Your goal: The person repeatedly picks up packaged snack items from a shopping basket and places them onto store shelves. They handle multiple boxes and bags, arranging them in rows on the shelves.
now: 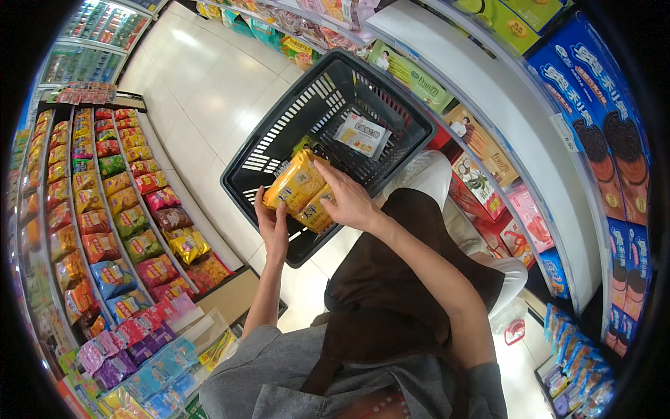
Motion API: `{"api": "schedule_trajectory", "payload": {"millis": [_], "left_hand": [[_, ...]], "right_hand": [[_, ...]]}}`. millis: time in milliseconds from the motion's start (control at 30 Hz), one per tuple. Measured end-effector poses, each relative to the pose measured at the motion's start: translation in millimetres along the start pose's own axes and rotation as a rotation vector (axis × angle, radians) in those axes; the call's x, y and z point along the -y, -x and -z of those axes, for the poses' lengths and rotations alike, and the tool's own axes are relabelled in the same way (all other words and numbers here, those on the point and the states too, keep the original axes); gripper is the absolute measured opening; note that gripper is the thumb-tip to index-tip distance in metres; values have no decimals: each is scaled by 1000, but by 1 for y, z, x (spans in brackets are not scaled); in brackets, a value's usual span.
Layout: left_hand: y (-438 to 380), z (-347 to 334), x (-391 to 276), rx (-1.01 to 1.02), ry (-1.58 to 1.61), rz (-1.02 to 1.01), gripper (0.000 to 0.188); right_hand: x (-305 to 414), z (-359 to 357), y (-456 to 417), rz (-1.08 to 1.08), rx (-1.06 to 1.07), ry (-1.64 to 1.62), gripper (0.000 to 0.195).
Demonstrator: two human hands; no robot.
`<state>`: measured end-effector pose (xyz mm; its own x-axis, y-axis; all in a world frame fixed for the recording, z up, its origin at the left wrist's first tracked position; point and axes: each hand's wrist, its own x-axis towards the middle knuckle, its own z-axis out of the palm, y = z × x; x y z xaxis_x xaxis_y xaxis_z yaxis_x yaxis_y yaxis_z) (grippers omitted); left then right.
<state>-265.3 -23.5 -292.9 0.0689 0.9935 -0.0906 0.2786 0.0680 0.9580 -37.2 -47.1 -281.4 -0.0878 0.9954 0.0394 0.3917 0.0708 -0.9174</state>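
Two yellow biscuit packets lie side by side between my hands, above the near part of a dark grey plastic shopping basket. My left hand grips them from the left, thumb on the near face. From the right, my right hand holds them with its fingers over the front. A white snack packet rests at the far end of the basket floor. Behind the yellow packets, a dark packet with a green part is partly hidden.
Left, a sloped rack holds rows of bagged chips. To the right, curved shelves carry biscuit boxes, including blue cookie boxes. Hanging blue packets are at lower right. Pale floor tiles stretch beyond the basket.
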Motion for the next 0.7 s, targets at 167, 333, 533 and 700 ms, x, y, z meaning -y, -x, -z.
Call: {"api": "schedule_trajectory", "payload": {"millis": [167, 333, 533, 700], "left_hand": [[-9, 1, 3, 15, -183, 52, 64], [-5, -8, 1, -89, -323, -51, 62], [-8, -1, 12, -108, -468, -197, 65], [-4, -3, -1, -156, -564, -206, 71]], "right_hand": [[-14, -9, 12, -25, 1, 74, 80], [-14, -12, 16, -5, 4, 100, 74], [-17, -22, 20, 63, -79, 247, 71], [-22, -29, 26, 82, -149, 203, 64]]}}
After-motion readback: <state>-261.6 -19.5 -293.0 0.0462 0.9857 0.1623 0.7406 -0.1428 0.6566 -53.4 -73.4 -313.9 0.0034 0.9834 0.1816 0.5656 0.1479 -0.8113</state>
